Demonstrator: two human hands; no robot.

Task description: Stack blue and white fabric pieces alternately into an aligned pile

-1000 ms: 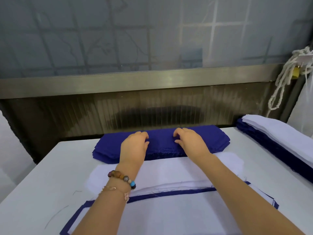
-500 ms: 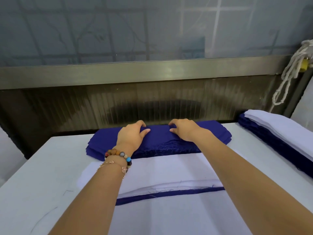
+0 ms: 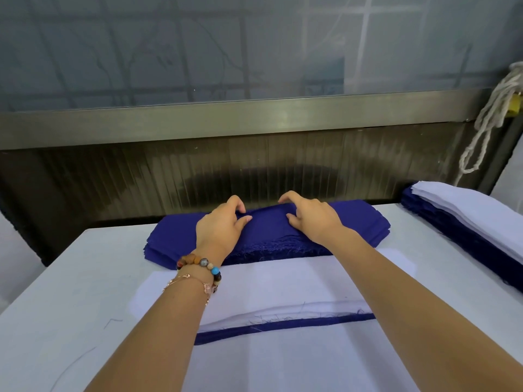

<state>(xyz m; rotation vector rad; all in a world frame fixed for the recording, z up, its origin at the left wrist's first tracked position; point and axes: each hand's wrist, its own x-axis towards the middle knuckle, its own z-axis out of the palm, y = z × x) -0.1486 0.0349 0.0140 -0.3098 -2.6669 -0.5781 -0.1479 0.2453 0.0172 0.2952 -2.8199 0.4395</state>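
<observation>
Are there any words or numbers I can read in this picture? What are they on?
None: no words, numbers or signs can be read.
The blue fabric stack, white pieces and table are plain.
The yellow thing by the rope is too small to show any marking.
Shapes behind the glass are blurred.

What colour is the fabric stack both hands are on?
The stack is solid dark blue, seen best in the head view.

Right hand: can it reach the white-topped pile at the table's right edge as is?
Probably yes. The right hand grips the blue stack just left of the white-topped pile; only a strip of table lies between them.
</observation>
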